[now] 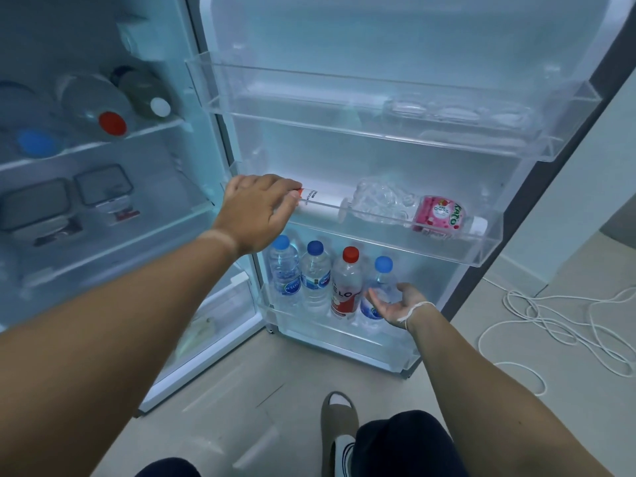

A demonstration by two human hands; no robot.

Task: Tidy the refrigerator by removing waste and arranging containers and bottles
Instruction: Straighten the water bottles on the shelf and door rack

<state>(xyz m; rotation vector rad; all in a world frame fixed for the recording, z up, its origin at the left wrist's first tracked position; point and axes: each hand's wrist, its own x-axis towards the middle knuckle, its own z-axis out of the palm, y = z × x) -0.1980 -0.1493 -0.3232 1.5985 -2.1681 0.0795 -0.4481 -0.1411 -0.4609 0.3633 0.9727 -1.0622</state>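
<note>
My left hand point(254, 211) reaches into the middle door shelf point(481, 249) and closes over the end of a white bottle point(321, 205) that lies on its side. Beside it lie a crumpled clear bottle point(378, 201) and a pink-labelled bottle point(440, 215). On the bottom door shelf point(344, 342) several bottles stand upright: two blue-capped water bottles point(299, 273), a red-capped one point(347, 284) and another blue-capped one point(380, 280). Next to that last bottle is my right hand point(395, 304), palm up and fingers apart, holding nothing.
The top door shelf point(378, 132) holds a clear tray. Inside the fridge, bottles with red point(112, 123), white point(160, 106) and blue point(38, 142) caps lie on a shelf above lidded containers point(34, 208). A white cord point(550, 321) lies on the floor at right. My slippered foot point(339, 425) is below.
</note>
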